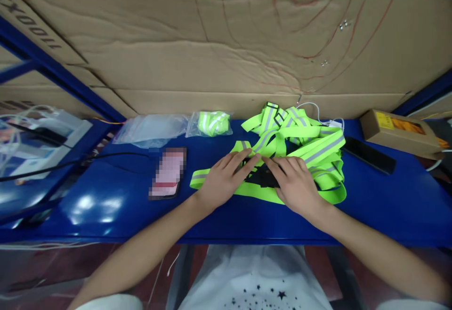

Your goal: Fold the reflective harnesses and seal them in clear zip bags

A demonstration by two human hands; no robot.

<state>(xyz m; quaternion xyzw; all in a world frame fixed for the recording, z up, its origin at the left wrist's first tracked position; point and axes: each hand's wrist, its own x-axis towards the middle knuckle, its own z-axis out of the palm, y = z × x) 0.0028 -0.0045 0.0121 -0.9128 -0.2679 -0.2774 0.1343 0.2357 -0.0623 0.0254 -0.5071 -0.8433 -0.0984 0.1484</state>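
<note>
Neon yellow-green reflective straps [323,152] with grey stripes lie in a loose, tangled pile on the blue table. My left hand [221,178] is at the pile's left side, its fingers bent together over a strap. From the right, my right hand [296,185] reaches in with curled fingers, also gripping strap near the middle. Between and below the fingertips shows a black part [264,177], partly covered, its exact kind unclear. One strap loop [259,192] runs under both hands along the front. Black buckles [275,112] show at the back of the pile.
A phone [167,173] with a lit screen lies left of my hands. Behind it are clear plastic bags [151,129] and a bagged folded strap [213,124]. To the right lie a black device [369,155] and a cardboard box [400,133]. A cardboard wall [212,70] closes the back.
</note>
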